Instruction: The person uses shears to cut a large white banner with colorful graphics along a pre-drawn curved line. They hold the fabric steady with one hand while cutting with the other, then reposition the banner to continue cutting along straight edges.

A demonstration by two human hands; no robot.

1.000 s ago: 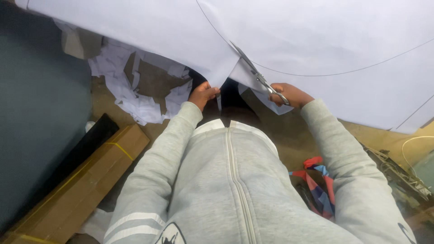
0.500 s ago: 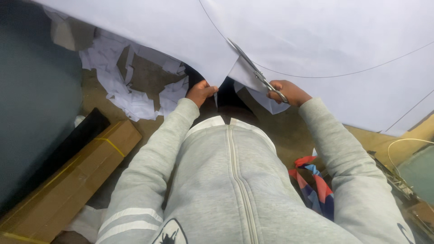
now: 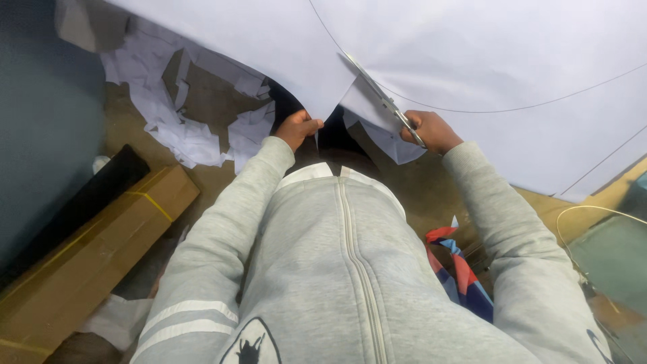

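The big white sheet (image 3: 472,61) hangs off the work surface in front of you and drapes toward your lap, with a thin curved pencil line (image 3: 539,104) running across it. That overhang looks like your main risk: so much unsupported paper can sag or swing, and I judge it could pull the cut off the line or tear ahead of the blades.

Your right hand (image 3: 431,131) is closed around the handles of the scissors (image 3: 381,98), fingers curled through the loops; the blades point up and away from you into the sheet, close to the curve. From this view you cannot tell how far the blades are parted. If you close them in one long bite on a curve, the cut may run straight past the line.

Your left hand (image 3: 298,128) pinches the cut edge of the sheet between thumb and bent fingers, just beside the slit. It sits near the blades' path, so a slip could bring the tips toward those fingers. If the pinch goes slack, the flap may fold under the blades.

On the floor, white offcuts (image 3: 182,135) lie scattered near a long cardboard box (image 3: 87,256), and a red and blue strap (image 3: 458,263) lies by your right side; loose scraps underfoot may slide or snag.
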